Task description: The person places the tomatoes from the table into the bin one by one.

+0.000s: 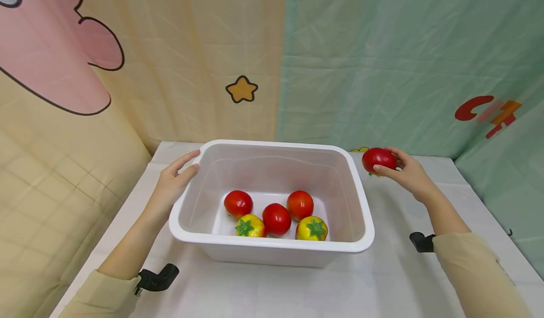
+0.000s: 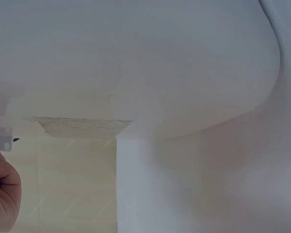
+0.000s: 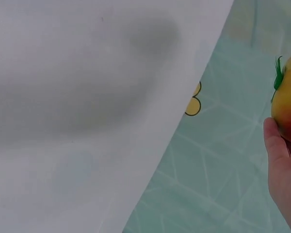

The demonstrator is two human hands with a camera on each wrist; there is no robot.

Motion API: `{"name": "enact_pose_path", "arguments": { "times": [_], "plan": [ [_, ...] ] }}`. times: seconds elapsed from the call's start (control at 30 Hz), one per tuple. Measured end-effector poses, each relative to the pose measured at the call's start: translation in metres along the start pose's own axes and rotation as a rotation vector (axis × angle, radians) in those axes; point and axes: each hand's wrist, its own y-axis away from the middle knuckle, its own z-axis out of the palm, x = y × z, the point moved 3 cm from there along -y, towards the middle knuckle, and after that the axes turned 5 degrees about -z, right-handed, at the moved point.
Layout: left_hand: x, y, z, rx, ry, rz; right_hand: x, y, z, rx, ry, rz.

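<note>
In the head view, a white plastic bin holds several tomatoes, some red like this one, others yellow with green star-shaped tops, such as this tomato. My left hand is at the bin's left back corner, thumb and index finger spread with their tips at the rim. To the right of the bin, my right hand holds a red tomato between thumb and fingers, above the table. The right wrist view shows that tomato with a yellow underside and green leaves, partly cut off by the frame.
The bin stands on a table with a white cover. Printed curtains hang behind the table and along both sides. Black camera mounts, including this one, stick out from both wrists.
</note>
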Motion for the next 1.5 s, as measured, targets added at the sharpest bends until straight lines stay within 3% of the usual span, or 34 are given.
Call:
{"name": "enact_pose_path", "arguments": {
  "times": [0.6,1.27,1.5],
  "plan": [
    [0.001,0.0,0.0,0.002,-0.025,-0.018,-0.044,0.004,-0.021,-0.024,0.027,-0.081],
    [0.001,0.001,-0.001,0.001,-0.034,-0.017,-0.093,0.003,-0.024,-0.08,0.019,-0.192],
    [0.0,0.001,-0.001,-0.008,-0.013,-0.019,-0.112,0.001,-0.021,-0.096,0.01,-0.196]
  ]
}}
